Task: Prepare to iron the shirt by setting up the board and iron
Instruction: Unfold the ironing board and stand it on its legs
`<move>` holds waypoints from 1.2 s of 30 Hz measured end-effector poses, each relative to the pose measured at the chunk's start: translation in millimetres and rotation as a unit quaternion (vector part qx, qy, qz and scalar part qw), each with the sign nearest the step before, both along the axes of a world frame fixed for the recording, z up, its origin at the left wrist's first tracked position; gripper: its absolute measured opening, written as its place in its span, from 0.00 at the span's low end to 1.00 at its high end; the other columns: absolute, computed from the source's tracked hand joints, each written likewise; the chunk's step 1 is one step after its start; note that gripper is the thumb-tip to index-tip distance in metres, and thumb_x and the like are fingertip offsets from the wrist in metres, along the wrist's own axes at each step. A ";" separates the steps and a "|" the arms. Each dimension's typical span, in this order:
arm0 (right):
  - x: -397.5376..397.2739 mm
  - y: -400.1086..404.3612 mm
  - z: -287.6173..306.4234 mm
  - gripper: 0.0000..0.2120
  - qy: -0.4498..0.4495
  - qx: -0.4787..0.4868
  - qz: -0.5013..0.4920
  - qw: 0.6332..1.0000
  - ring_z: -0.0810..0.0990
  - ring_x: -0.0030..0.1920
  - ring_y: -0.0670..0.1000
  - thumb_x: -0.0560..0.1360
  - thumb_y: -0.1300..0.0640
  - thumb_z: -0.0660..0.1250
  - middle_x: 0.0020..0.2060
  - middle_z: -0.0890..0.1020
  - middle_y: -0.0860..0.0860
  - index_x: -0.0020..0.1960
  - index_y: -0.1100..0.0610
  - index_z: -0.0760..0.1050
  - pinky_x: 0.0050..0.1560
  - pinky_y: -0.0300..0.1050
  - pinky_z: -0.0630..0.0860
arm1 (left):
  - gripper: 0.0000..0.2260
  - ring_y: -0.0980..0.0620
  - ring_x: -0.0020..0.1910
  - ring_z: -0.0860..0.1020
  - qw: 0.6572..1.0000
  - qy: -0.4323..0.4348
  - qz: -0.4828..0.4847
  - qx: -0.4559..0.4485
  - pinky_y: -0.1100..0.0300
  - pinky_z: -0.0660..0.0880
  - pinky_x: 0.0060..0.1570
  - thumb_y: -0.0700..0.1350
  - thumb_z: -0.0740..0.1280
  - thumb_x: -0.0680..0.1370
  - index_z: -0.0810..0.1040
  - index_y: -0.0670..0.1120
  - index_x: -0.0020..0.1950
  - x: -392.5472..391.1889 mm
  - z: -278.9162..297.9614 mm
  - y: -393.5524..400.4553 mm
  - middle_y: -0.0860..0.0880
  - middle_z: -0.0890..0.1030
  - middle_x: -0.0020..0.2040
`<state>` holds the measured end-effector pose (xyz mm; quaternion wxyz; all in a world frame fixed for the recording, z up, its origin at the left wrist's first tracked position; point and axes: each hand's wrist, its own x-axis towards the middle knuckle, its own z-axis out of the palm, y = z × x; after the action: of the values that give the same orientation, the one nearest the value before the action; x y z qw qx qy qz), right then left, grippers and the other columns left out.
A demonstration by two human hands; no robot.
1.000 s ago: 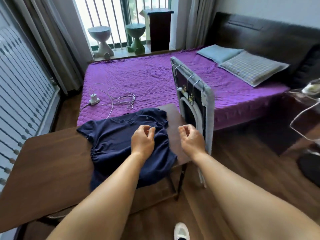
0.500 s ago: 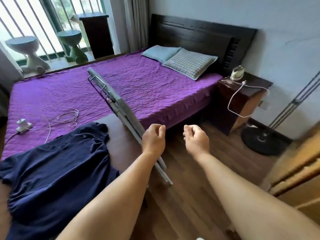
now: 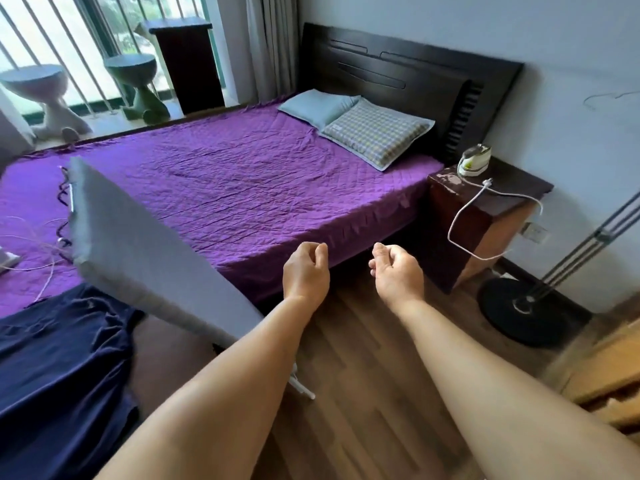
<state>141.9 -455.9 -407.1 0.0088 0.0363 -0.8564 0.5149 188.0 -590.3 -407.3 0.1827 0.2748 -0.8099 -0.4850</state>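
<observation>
A folded ironing board (image 3: pixel 145 251) with a grey cover leans against the purple bed (image 3: pixel 242 181), its foot on the floor at the left of my arms. The navy shirt (image 3: pixel 59 368) lies on a brown table (image 3: pixel 162 362) at the lower left. A white and green iron (image 3: pixel 473 161) stands on the dark bedside table (image 3: pixel 512 192) at the right, its white cord hanging down the front. My left hand (image 3: pixel 306 271) and my right hand (image 3: pixel 396 271) hover over the floor by the bed's edge, fingers loosely curled, holding nothing.
A black round lamp base (image 3: pixel 519 306) with a metal pole stands on the floor right of the bedside table. A white charger cable (image 3: pixel 38 244) lies on the bed at left. Two pillows (image 3: pixel 367 128) rest at the headboard. Wooden furniture (image 3: pixel 609 372) sits at the far right.
My view has swung right, from the shirt and table toward the bedside table and iron. Both hands left the shirt and now hang in the air past the board.
</observation>
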 end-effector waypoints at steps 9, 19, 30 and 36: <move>-110.2 -53.9 11.6 0.19 0.018 0.002 0.043 0.999 0.82 0.45 0.55 0.78 0.43 0.56 0.41 0.83 0.52 0.47 0.58 0.75 0.51 0.53 0.78 | 0.13 0.49 0.42 0.74 0.998 0.020 0.065 -0.010 0.61 0.63 0.42 0.51 0.58 0.79 0.78 0.45 0.50 -112.5 -3.7 -47.9 0.47 0.82 0.46; -219.7 -149.2 15.7 0.19 0.024 0.005 0.103 0.994 0.82 0.43 0.58 0.78 0.46 0.56 0.40 0.84 0.55 0.45 0.60 0.76 0.49 0.52 0.77 | 0.12 0.44 0.45 0.78 0.990 0.058 0.131 0.017 0.59 0.66 0.40 0.50 0.58 0.79 0.77 0.44 0.48 -202.7 10.2 -126.6 0.46 0.82 0.42; -240.5 -325.9 -13.8 0.19 -0.025 -0.007 0.371 0.928 0.80 0.42 0.62 0.78 0.46 0.57 0.39 0.84 0.59 0.44 0.61 0.75 0.46 0.56 0.76 | 0.13 0.41 0.48 0.79 0.918 0.030 0.394 -0.016 0.57 0.67 0.43 0.49 0.58 0.80 0.77 0.42 0.52 -184.1 -7.2 -237.1 0.42 0.83 0.48; -224.4 -390.9 -16.4 0.19 -0.032 0.000 0.564 0.825 0.80 0.43 0.62 0.78 0.47 0.57 0.41 0.84 0.59 0.45 0.61 0.76 0.48 0.58 0.75 | 0.13 0.42 0.50 0.79 0.805 0.027 0.593 -0.019 0.56 0.69 0.47 0.48 0.58 0.80 0.77 0.41 0.52 -156.5 0.7 -252.3 0.42 0.83 0.49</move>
<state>-82.5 -846.8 -423.4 -0.3101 0.4962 -0.6866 0.4315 31.5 -842.6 -406.6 0.4619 0.6844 -0.4932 -0.2738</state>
